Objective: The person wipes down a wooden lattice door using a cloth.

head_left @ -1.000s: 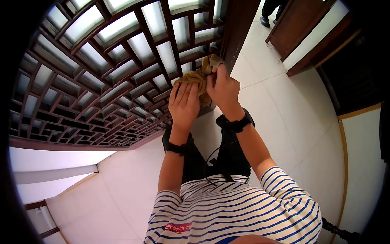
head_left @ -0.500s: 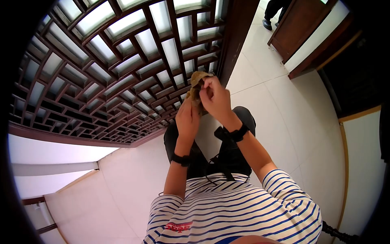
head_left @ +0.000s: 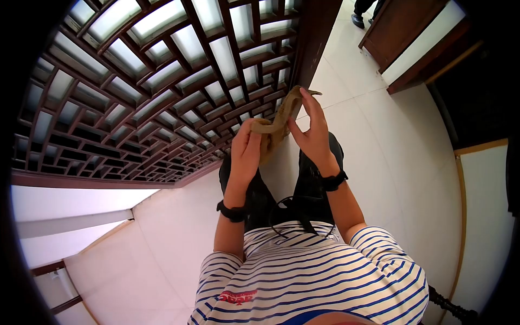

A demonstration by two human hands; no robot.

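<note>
A brown cloth (head_left: pixel 275 135) hangs between my two hands, partly unfolded, in front of the dark wooden lattice (head_left: pixel 179 89). My left hand (head_left: pixel 246 151) is closed on the cloth's left edge, thumb and fingers pressed together. On the other side, my right hand (head_left: pixel 314 132) pinches the cloth's upper right part near its fingertips, with the thumb lower down against the fabric. Both wrists carry black bands. The lower end of the cloth hangs free above the gap between my knees.
Pale floor tiles (head_left: pixel 374 157) lie beneath and to the right. An open wooden door (head_left: pixel 403 30) stands at the upper right, and a person's dark-clad legs (head_left: pixel 364 11) show beside it. A white wall panel (head_left: pixel 485 189) is at the far right.
My hands have moved apart, the right one shifting to the right. The cloth, bunched between them before, is now spread open and hangs lower.
</note>
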